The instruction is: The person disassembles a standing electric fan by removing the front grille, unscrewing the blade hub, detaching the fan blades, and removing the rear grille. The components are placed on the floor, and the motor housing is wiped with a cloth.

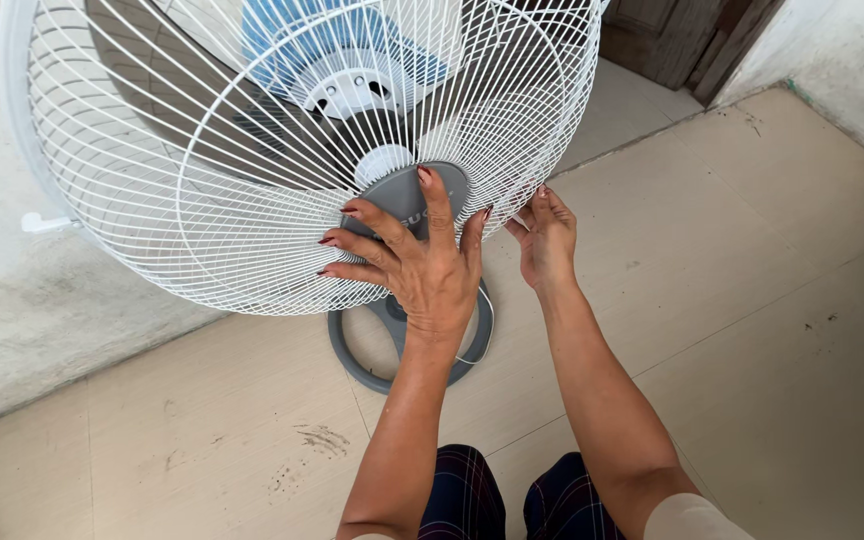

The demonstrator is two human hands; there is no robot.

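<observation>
Fan guard, the white round wire-mesh front grille point(252, 150) with a grey plastic centre disc point(407, 200), sits in place over the blue blades point(282, 45), as I judge it. My left hand point(422, 265) presses flat and open on the disc; my right hand point(547, 240) pinches the grille's rim, fastening seemingly unfinished. Below stands the grey ring-shaped base point(352, 350) on beige floor tiles point(752, 300); beyond are a stained pale wall point(12, 300) and dark wooden door point(672, 40).

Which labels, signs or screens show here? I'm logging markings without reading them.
One only: a round grey badge plate at the centre of the white wire fan guard, with pale lettering, partly covered by the left hand.
No packages, signs or screens.
</observation>
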